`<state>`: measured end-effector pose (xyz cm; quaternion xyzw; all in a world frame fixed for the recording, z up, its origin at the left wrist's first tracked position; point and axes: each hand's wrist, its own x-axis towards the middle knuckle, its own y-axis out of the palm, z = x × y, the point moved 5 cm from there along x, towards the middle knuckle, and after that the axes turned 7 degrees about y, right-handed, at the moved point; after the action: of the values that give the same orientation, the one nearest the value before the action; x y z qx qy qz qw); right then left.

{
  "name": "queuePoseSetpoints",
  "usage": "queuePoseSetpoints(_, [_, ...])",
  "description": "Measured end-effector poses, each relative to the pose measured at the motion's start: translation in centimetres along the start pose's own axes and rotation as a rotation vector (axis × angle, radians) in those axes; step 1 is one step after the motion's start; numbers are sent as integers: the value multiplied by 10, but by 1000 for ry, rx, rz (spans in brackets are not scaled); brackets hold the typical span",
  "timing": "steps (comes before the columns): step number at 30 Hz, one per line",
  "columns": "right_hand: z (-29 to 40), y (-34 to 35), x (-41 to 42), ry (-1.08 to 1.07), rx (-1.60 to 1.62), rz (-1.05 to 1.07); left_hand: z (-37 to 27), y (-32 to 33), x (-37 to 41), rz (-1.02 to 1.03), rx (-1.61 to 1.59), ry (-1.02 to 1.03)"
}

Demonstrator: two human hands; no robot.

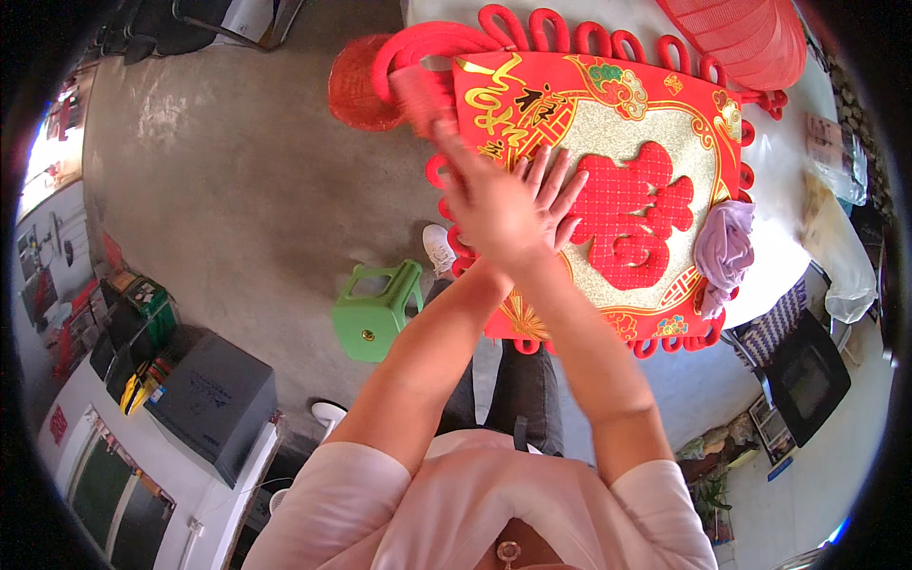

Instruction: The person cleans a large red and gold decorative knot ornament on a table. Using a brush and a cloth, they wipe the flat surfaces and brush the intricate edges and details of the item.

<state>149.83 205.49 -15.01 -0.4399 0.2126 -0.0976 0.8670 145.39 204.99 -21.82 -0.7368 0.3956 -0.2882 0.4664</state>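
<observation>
A red Chinese knot hanging (725, 164) with a padded red fu character (630, 221) on a gold ground lies on a white table (780, 274). Red cord loops (548, 30) run round its edge. Palm down and fingers spread, my left hand (552, 189) rests on the panel beside the character. My right arm crosses over the left. My right hand (495, 214), blurred, grips a red brush-like tool (420, 100) by its handle; the head is over the panel's left edge and the thick cord bundle. A crumpled lilac cloth (723, 242) sits on the panel's right edge.
A green plastic stool (377, 310) stands on the concrete floor at left. Beyond the table's left edge is a red rounded object (360, 85). Pleated red material (748, 43) and plastic bags (844, 246) are at far right, above a black chair (809, 377). A dark box (214, 399) sits lower left.
</observation>
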Motion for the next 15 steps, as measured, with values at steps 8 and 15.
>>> queuePoseSetpoints(8, [-122, -72, 24, 452, 137, -107, 7, -3, -5, -68, 8, 11])
queuePoseSetpoints(15, [3, -4, 29, 35, 288, 190, 2, 7, -2, -36, -25, 18])
